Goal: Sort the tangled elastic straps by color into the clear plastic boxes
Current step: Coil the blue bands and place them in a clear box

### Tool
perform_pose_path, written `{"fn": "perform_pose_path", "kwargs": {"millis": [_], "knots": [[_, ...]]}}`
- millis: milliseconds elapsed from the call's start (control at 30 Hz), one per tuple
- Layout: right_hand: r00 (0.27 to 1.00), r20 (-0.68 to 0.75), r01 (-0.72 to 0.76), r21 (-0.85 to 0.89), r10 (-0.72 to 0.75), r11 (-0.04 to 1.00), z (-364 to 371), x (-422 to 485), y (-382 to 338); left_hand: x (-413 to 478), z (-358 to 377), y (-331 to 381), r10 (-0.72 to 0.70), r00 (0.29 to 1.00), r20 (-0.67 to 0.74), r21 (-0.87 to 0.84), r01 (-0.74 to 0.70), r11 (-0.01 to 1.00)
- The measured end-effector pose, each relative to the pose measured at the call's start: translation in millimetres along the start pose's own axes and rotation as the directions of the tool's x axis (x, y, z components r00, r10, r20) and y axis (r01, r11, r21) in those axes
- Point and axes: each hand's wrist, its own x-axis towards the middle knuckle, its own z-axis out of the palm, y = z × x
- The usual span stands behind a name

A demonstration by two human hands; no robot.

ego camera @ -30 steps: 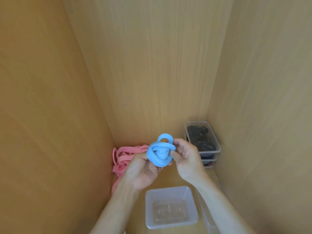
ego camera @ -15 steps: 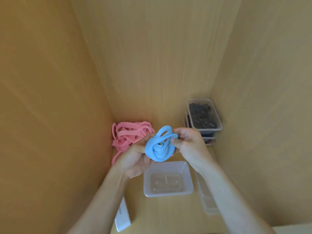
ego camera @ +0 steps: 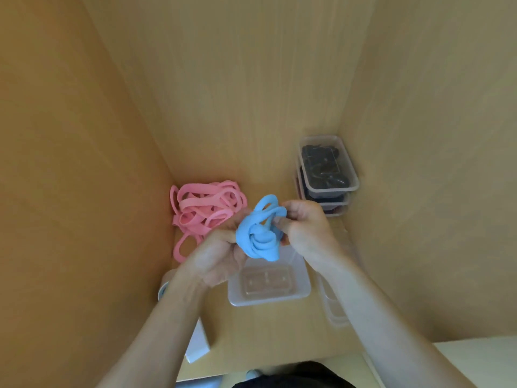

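A tangled blue elastic strap (ego camera: 258, 233) hangs in the air between both hands, just above an open clear plastic box (ego camera: 303, 289) with nothing in it. My left hand (ego camera: 215, 259) grips the bundle's lower left side. My right hand (ego camera: 305, 228) pinches its upper loops from the right. A pile of pink straps (ego camera: 205, 211) lies in the back left corner of the wooden shelf. At the back right stands a stack of clear boxes (ego camera: 327, 175) holding dark straps.
Wooden walls close in on the left, back and right. Clear lids or boxes (ego camera: 333, 306) lie by the right wall. A white object (ego camera: 197, 345) lies near the shelf's front edge, under my left forearm.
The view has tilted down, so more of the shelf front shows. The blue bundle has loosened and sunk a little, with my right hand drawing loops out of its top.
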Motion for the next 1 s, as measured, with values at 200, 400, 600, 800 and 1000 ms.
{"fn": "perform_pose_path", "kwargs": {"millis": [200,400,600,800,1000], "knots": [[0.998,-0.05,-0.025,-0.028,0.023,0.999,-3.1,4.5,10.5,10.9,-3.0,-4.5,0.072,0.997,-0.009,0.157,-0.07,0.985],[0.999,0.038,-0.027,0.145,0.021,0.989,-18.7,3.1,28.7,11.5,-8.8,-21.9,0.063,0.991,-0.118,-0.04,-0.068,0.997],[0.984,0.143,-0.121,0.102,0.106,0.987,-14.6,-10.0,58.2,11.1,-19.4,-50.0,0.02,0.923,-0.385,-0.033,-0.035,0.999],[0.989,0.07,-0.127,-0.061,0.132,0.99,-10.6,-12.5,66.4,-0.6,-17.6,-63.0,0.061,0.918,-0.392,0.05,-0.045,0.998],[0.983,0.054,-0.174,-0.039,0.176,0.984,-20.2,-8.7,76.7,-20.5,-40.6,-58.4,0.091,0.976,-0.197,0.332,-0.021,0.943]]}}
